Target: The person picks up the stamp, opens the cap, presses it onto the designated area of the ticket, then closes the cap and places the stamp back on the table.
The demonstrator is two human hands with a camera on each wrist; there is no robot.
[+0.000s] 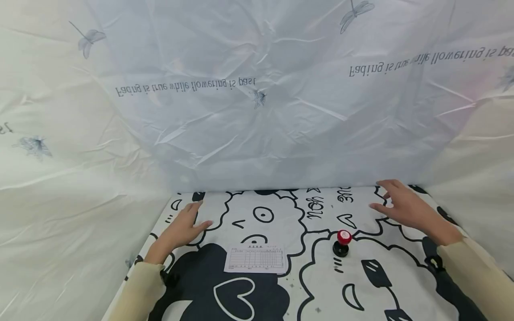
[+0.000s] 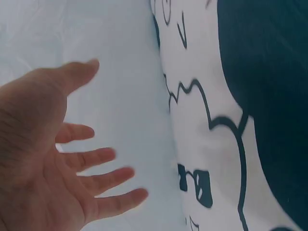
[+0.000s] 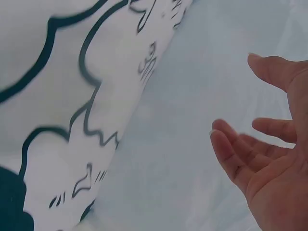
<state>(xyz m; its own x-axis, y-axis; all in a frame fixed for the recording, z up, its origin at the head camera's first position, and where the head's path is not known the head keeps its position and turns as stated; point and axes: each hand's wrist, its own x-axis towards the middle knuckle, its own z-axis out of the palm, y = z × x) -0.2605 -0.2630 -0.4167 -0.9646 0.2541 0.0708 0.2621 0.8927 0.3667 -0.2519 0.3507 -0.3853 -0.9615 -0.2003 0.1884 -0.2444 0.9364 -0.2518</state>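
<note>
Two bare hands were set apart over a worktop (image 1: pixel 325 283) printed with black-and-white cartoon figures. Left hand (image 1: pixel 182 229): positioned to the left of the slip (image 1: pixel 257 260), its grip wide, with thumb and fingers spread and nothing held, as the left wrist view confirmed. Right hand (image 1: pixel 405 208): positioned toward the far right, beyond the stamp (image 1: pixel 344 238); its grip was also wide, the thumb well away from gently bent fingers, and it too held nothing. Whether either hand touched the worktop could not be told. The stamp, red at the knob and black at the base, stood upright right of centre, nearer the right hand than the left and touched by neither. The slip, white and ruled with a fine grid, lay flat to the left of the stamp and apart from it; its print was too small to read. Pale sheeting (image 1: pixel 257 138), bearing dragonflies and upside-down lettering, rose behind and on both sides. Both sleeves (image 1: pixel 138 290) were cream.
</note>
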